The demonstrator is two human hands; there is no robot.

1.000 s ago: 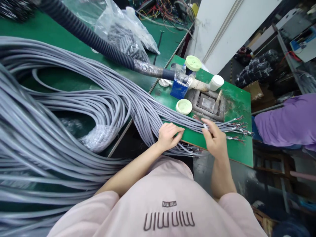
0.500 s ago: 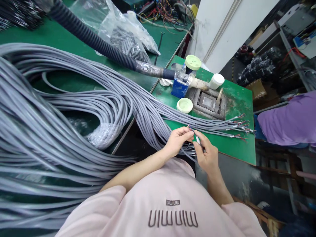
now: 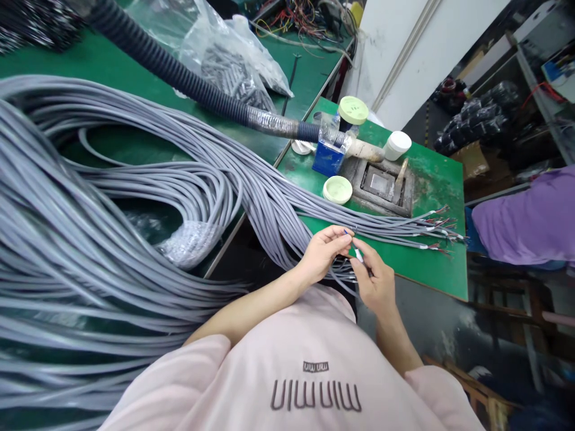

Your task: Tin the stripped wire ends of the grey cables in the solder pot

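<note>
My left hand (image 3: 324, 254) pinches the thin coloured wires at the end of a grey cable. Close on its right, my right hand (image 3: 375, 275) has its fingers closed on the same cable end, where a white band (image 3: 358, 254) shows between thumb and fingers. A long bundle of grey cables (image 3: 265, 185) runs from the left past my hands. Several stripped ends with red and dark wires (image 3: 442, 226) lie on the green table to the right. More cable ends hang just below my hands.
A dark square pot (image 3: 381, 182) is set in the green table (image 3: 422, 269), beside a ribbed hose (image 3: 179, 72), a blue box (image 3: 327, 157), a pale green lid (image 3: 337, 190) and a white jar (image 3: 397, 145). A person in purple (image 3: 523, 221) is at the right.
The fingers of both hands have shifted slightly around the wire ends, and fewer loose wires show above them. The whole view has moved a little.
</note>
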